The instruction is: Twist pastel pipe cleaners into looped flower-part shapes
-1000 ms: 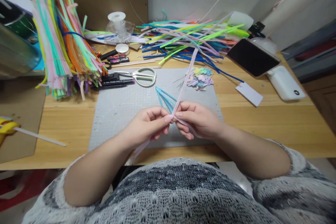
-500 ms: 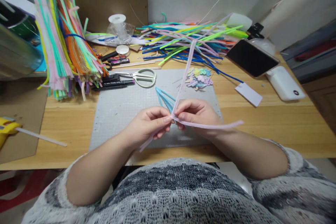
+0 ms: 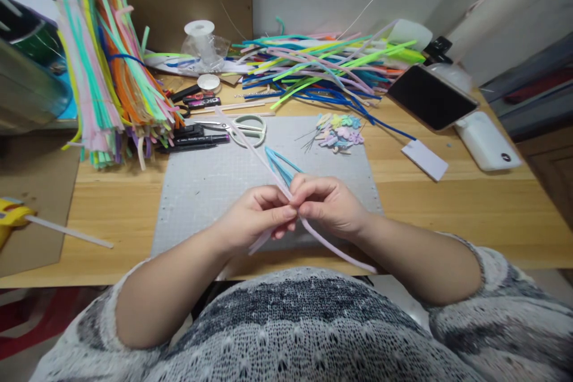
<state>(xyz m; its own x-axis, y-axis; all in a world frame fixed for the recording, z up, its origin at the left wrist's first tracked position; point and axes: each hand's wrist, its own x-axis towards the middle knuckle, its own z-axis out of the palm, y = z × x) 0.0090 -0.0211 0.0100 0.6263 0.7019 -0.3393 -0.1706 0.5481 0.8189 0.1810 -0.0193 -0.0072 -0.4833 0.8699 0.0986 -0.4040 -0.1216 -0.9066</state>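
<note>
Pale pink pipe cleaners (image 3: 253,157) cross between my two hands over the grey cutting mat (image 3: 201,185). My left hand (image 3: 257,215) pinches them near the crossing, and their short ends stick out below its palm. Close beside it, my right hand (image 3: 329,203) is closed on the same crossing with thumb and forefinger. One strand points up and left, and another curves down to the right past my right hand. My fingers hide the joint itself. Just behind the hands, bent light-blue pipe cleaners (image 3: 277,164) lie on the mat, partly covered.
Scissors (image 3: 248,131) and black markers (image 3: 197,142) lie at the mat's back edge. Small pastel flowers on wires (image 3: 342,131) are to the right. Behind are a heap of pipe cleaners (image 3: 313,68), standing bundles (image 3: 89,71) and a phone (image 3: 432,97). A yellow glue gun (image 3: 15,215) lies left.
The long pink strand has swung from upright to leaning left over the scissors. The right-hand strand has turned downward. Both hands stay together at the crossing.
</note>
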